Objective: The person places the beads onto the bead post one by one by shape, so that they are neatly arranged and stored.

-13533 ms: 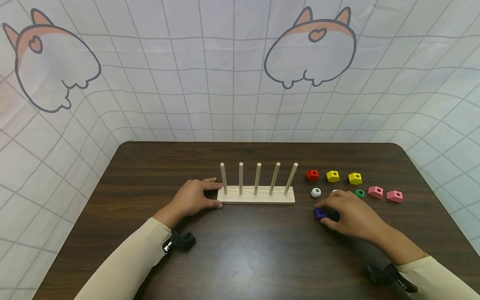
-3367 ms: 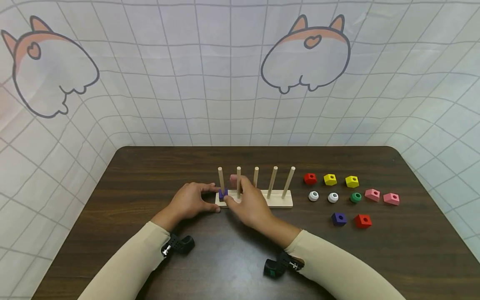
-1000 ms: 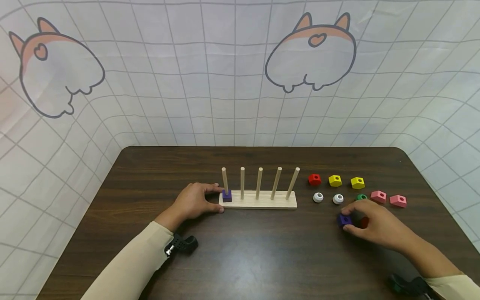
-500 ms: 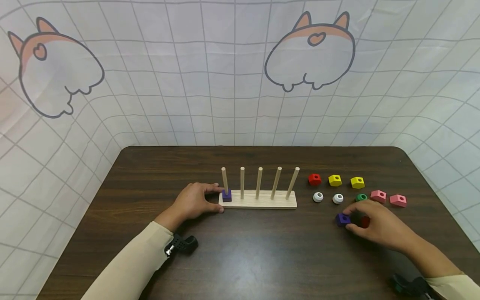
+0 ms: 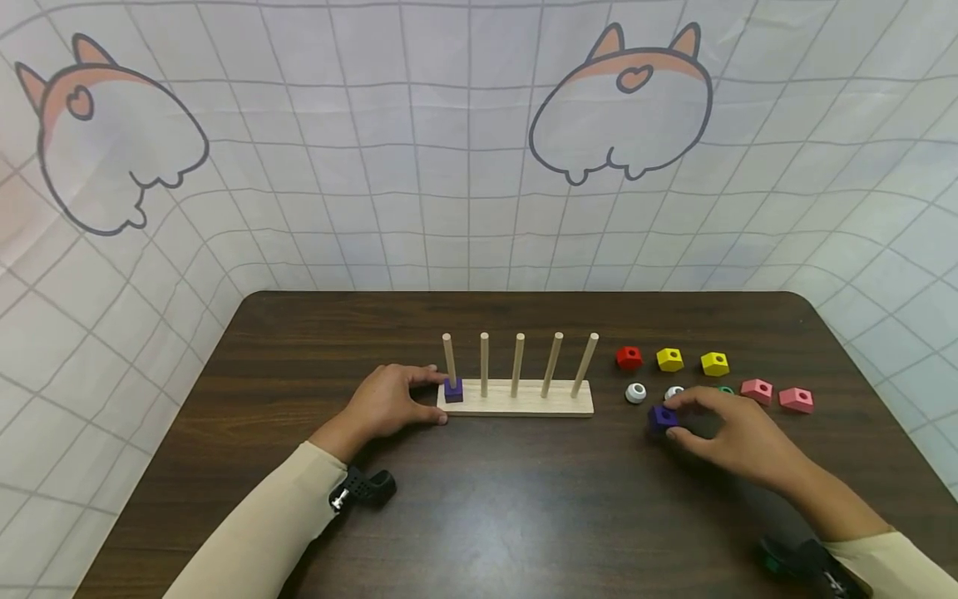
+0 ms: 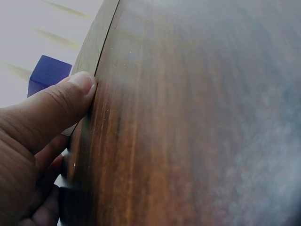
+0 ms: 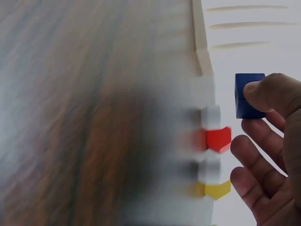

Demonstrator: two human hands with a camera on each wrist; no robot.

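The wooden peg rack (image 5: pixel 516 400) stands on the table with several upright pegs in a row. A purple block (image 5: pixel 453 391) sits at the bottom of its leftmost peg. My left hand (image 5: pixel 382 399) holds the rack's left end, thumb at the front edge and fingers behind; the thumb (image 6: pixel 63 101) shows against the base in the left wrist view. Between thumb and index finger my right hand (image 5: pixel 741 437) pinches a second purple block (image 5: pixel 662 418), its hole facing up. In the right wrist view this block (image 7: pixel 249 110) is raised above the tabletop.
Right of the rack lie a red block (image 5: pixel 629 358), two yellow blocks (image 5: pixel 669 360), two pink blocks (image 5: pixel 757 391) and two white beads (image 5: pixel 635 393). A green bead (image 5: pixel 725 389) is mostly hidden behind the right hand. A patterned cloth (image 5: pixel 374 166) hangs behind the dark table (image 5: pixel 486 499).
One purple block came to the leftmost peg earlier. Since a second ago, my right hand has lifted the other purple block and carried it left. My left hand stays on the rack's end.
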